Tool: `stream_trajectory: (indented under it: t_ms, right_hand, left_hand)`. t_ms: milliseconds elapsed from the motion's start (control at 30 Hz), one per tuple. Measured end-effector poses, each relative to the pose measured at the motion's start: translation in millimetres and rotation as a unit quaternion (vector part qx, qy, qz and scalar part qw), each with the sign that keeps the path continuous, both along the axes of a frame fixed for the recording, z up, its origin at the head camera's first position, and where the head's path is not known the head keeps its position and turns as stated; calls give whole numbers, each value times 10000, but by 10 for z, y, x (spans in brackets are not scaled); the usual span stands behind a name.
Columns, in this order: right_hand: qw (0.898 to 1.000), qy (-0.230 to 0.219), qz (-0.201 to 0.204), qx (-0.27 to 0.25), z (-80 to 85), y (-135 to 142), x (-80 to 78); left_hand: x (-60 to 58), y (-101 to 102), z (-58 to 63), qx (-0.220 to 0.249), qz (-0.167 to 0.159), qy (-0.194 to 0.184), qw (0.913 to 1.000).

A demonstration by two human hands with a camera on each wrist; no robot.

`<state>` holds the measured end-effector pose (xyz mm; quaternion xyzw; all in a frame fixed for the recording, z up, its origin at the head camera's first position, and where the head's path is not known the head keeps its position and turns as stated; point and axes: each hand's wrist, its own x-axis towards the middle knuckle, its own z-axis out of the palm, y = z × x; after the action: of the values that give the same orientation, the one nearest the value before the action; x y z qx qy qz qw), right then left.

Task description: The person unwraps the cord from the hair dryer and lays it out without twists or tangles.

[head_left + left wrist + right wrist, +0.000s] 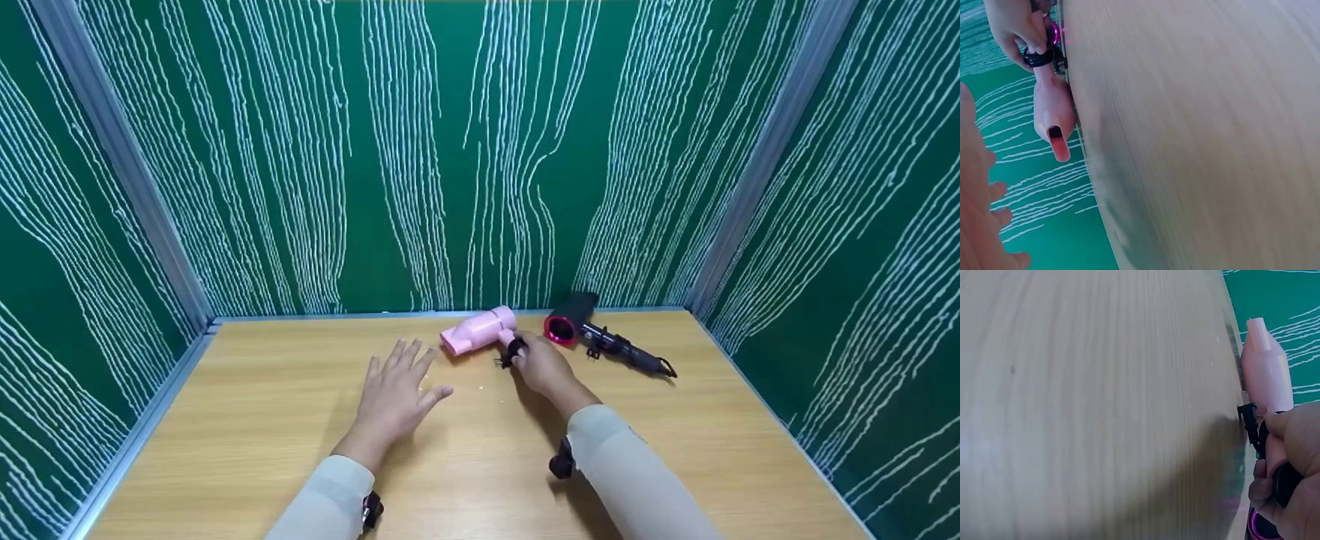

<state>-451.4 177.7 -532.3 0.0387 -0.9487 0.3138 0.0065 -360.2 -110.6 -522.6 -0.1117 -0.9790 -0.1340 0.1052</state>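
Note:
A pink hair dryer point(480, 332) is at the far middle of the table, its nozzle pointing left. My right hand point(541, 365) grips its handle, where a black cord is wound; the plug point(1249, 422) hangs beside the handle in the right wrist view. To the left, my left hand point(397, 394) is spread with straight fingers above the table, apart from the dryer. In the left wrist view the pink dryer point(1054, 112) shows its dark nozzle opening. Just right of my right hand lies a black hair dryer point(574, 311) with a pink-rimmed end.
The black dryer's handle point(634, 355), with a cord and plug, points right. Beneath everything is a light wooden table point(247, 435). Green walls point(390, 150) with white streaks rise behind and at both sides, with grey metal posts point(127, 150) in the corners.

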Motion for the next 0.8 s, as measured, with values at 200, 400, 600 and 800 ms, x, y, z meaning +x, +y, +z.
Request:
stream_trajectory:
  t_ms: [200,400,600,800]
  right_hand:
    - [9984,-216,-79,-514,47,48,15]
    - [9971,37,45,-765,187,32,95]
    - [9921,70,307,-1215,382,-86,252]
    - [9875,342,829,-1293,560,-202,436]
  left_hand:
    - [-14,-80,-18,291,57,20,9996]
    - [-41,-142,-27,673,125,-30,9977]
    - [-76,-208,-1,1153,213,-161,9930]
    - [-89,-257,82,1811,205,-259,9829]
